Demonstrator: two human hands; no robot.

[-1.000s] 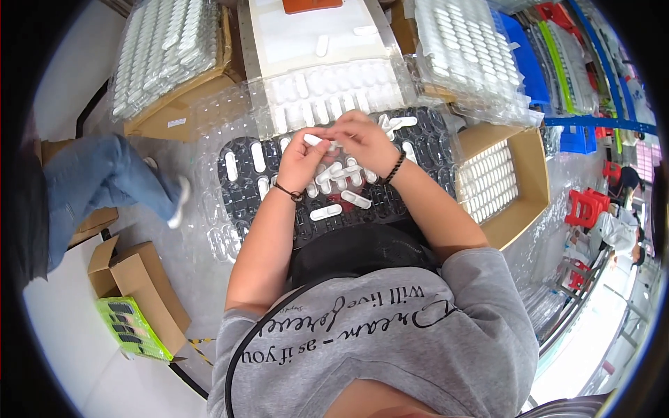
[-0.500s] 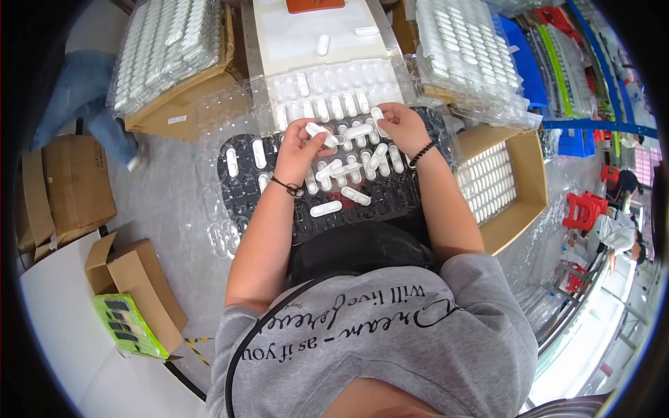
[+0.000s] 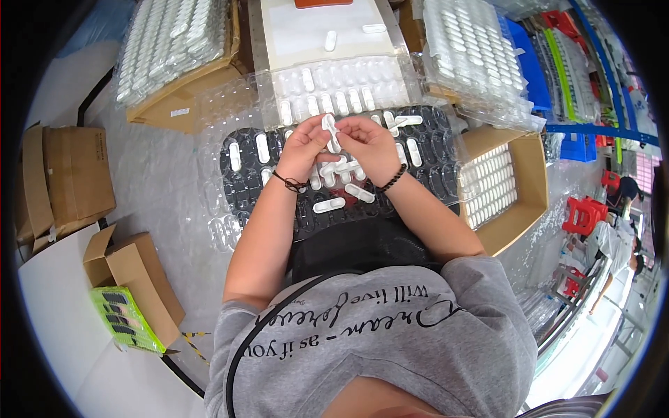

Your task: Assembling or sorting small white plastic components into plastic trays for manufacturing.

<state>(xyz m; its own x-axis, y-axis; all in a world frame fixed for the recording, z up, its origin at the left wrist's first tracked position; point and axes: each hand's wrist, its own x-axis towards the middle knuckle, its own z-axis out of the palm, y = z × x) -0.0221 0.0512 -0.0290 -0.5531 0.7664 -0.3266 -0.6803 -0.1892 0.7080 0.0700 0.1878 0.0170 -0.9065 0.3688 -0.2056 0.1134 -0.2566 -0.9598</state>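
Note:
Over the clear trays, my left hand [image 3: 304, 148] and my right hand [image 3: 371, 148] meet, fingertips pinched on one small white oval plastic piece [image 3: 329, 128] held upright. Fingers cover part of it, and whether it is one part or two I cannot tell. Below lies a clear slotted tray over black [image 3: 435, 150], with several white pieces loose on it, among them a tilted piece [image 3: 359, 193] and a flat one [image 3: 329, 205]. Just beyond my hands, another clear blister tray [image 3: 376, 70] holds a row of white pieces in its slots.
Stacked filled trays rise on cartons at the far left [image 3: 174, 49] and far right [image 3: 474, 49]. An open cardboard box [image 3: 533, 191] with filled trays stands by my right arm. Brown cartons [image 3: 80, 174] sit at left. Two white pieces lie on the white board [image 3: 300, 38].
My right hand has moved left from over the tray to meet my left hand at the white piece. Crossed pieces now lie where it was. The person at far left has mostly left view.

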